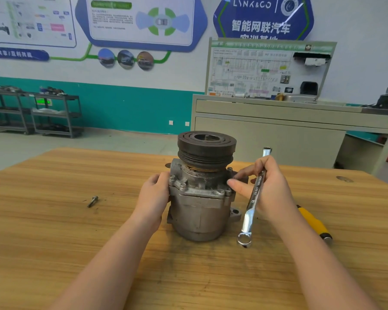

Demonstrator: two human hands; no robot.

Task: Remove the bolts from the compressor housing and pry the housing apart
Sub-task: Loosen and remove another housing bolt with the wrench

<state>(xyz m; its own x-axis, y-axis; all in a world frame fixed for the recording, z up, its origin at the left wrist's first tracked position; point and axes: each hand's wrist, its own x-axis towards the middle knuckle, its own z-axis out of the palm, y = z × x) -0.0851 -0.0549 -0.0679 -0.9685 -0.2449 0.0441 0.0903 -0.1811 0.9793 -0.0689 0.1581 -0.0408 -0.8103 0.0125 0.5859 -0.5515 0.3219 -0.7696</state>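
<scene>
Compressor housing (pixel 199 204) stands upright at frame centre on the wooden tabletop (pixel 54 231), black pulley (pixel 206 148) on top. My left hand (pixel 154 195) presses flat against its left side, fingers relaxed, no grip closed on anything. My right hand (pixel 264 186), right of centre, has its grip clamped on a chrome ring spanner (pixel 253 198) held across the palm, thumb and forefinger pinching at a bolt (pixel 233 177) on the housing's right flange. Flange bolts (pixel 183 186) still seated along the front. One loose bolt (pixel 92 201) lies on the tabletop, centre-left. Yellow-handled tool (pixel 314 222) lies at right, partly behind my right forearm.
</scene>
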